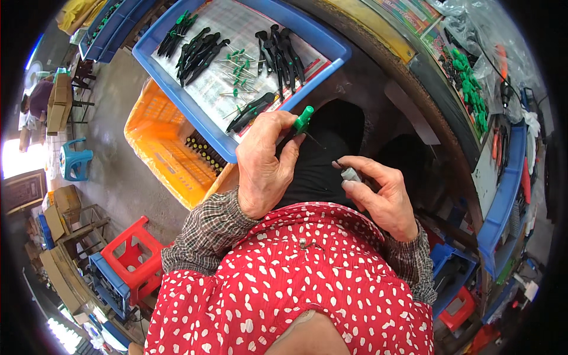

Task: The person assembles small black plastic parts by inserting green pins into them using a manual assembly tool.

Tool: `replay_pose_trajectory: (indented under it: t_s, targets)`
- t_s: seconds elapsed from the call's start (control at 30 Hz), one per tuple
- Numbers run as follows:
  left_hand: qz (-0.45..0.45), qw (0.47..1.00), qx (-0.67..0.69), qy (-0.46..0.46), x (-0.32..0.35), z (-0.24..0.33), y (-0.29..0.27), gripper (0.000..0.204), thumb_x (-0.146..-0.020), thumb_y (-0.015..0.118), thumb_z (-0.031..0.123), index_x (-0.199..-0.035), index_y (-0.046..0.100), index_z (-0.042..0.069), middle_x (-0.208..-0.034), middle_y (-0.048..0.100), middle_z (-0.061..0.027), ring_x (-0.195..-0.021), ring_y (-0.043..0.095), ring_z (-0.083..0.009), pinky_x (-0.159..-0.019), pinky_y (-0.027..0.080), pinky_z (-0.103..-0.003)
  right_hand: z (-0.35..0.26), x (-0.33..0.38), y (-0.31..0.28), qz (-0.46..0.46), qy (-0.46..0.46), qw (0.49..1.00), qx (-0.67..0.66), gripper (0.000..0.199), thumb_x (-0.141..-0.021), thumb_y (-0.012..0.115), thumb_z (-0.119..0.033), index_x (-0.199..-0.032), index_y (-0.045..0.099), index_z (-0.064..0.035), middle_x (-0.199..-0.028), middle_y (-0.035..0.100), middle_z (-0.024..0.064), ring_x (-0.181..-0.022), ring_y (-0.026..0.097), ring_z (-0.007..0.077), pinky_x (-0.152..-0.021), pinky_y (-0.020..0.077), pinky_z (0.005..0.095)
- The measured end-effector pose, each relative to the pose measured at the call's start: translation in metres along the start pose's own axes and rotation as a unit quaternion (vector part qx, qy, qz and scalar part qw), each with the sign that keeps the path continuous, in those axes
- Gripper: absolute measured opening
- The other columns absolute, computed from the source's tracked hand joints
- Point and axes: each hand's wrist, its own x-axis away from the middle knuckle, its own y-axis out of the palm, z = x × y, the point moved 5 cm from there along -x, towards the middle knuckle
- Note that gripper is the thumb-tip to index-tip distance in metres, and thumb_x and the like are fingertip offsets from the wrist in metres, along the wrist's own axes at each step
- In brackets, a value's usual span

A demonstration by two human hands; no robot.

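My left hand (pixel 269 157), fingers closed, pinches a small green T-shaped plastic piece (pixel 303 120). A thin dark shaft points from it toward the lower right, and a black part shows partly behind the fingers. Across my lap, my right hand (pixel 378 192) grips a small grey cylindrical piece (pixel 351 176) between thumb and fingers. The two hands are apart. Beyond the left hand lies a blue tray (pixel 195 105) lined with printed paper. In it are black handles (pixel 198 56), some with green ends, and loose green pieces with thin metal shafts (pixel 239 74).
Beneath the tray stands an orange crate (pixel 151 157) holding dark parts with yellow ends. A workbench edge (pixel 414 65) curves along the right, bearing a heap of green pieces (pixel 470 89) and clear plastic bags. A red stool (pixel 133 251) and a blue stool (pixel 75 160) stand left.
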Motion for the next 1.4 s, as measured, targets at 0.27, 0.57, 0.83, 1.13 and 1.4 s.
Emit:
replay_pose_trajectory:
  t_s: [0.27,0.57,0.83,1.13,1.4]
  targets:
    - [0.019,0.999,-0.002,0.031,-0.003,0.0,0.002,0.024,-0.072,0.067,-0.008,-0.093,0.058,-0.001,-0.09,0.062,-0.0142,-0.081,0.063,-0.0294,-0.073,0.051,-0.034,-0.012,0.003,0.002,0.047,-0.139,0.979,0.144,0.031,-0.084,0.063,-0.001,-0.114,0.061,0.003,-0.09,0.066,0.0154,-0.071,0.063,0.0186,-0.066,0.0504,0.0272]
    - [-0.007,0.999,0.004,0.036,-0.007,0.0,0.004,0.021,-0.073,0.065,-0.008,-0.092,0.056,-0.002,-0.085,0.06,-0.0136,-0.074,0.062,-0.0259,-0.069,0.05,-0.032,-0.01,0.008,0.006,0.099,-0.221,0.925,0.292,0.038,-0.079,0.068,-0.003,-0.116,0.061,0.0005,-0.075,0.058,0.0111,-0.06,0.057,0.0192,-0.052,0.0476,0.0293]
    - [-0.006,1.0,0.01,-0.021,-0.006,-0.004,0.006,0.017,-0.075,0.062,-0.007,-0.09,0.055,-0.002,-0.083,0.059,-0.0136,-0.072,0.06,-0.0258,-0.067,0.049,-0.032,-0.024,0.014,0.019,0.204,-0.306,0.76,0.536,0.044,-0.071,0.07,-0.004,-0.114,0.062,-0.0012,-0.078,0.056,0.0101,-0.059,0.054,0.0215,-0.052,0.0462,0.0302]
    - [0.004,1.0,0.005,0.006,-0.004,-0.005,0.008,0.018,-0.075,0.064,-0.006,-0.089,0.055,-0.001,-0.078,0.058,-0.0133,-0.069,0.059,-0.0251,-0.063,0.047,-0.032,0.004,-0.008,0.002,-0.038,0.024,0.998,0.048,0.028,-0.083,0.065,-0.006,-0.11,0.061,0.001,-0.081,0.061,0.0134,-0.068,0.061,0.0275,-0.061,0.0487,0.0347]
    - [0.005,0.999,0.014,-0.038,-0.004,-0.003,0.01,0.018,-0.075,0.064,-0.005,-0.088,0.054,-0.002,-0.077,0.055,-0.0144,-0.067,0.057,-0.0254,-0.062,0.046,-0.033,-0.023,0.005,0.017,0.185,-0.287,0.745,0.573,0.04,-0.076,0.061,-0.004,-0.116,0.061,-0.0007,-0.076,0.052,0.006,-0.059,0.05,0.0182,-0.053,0.0455,0.0299]
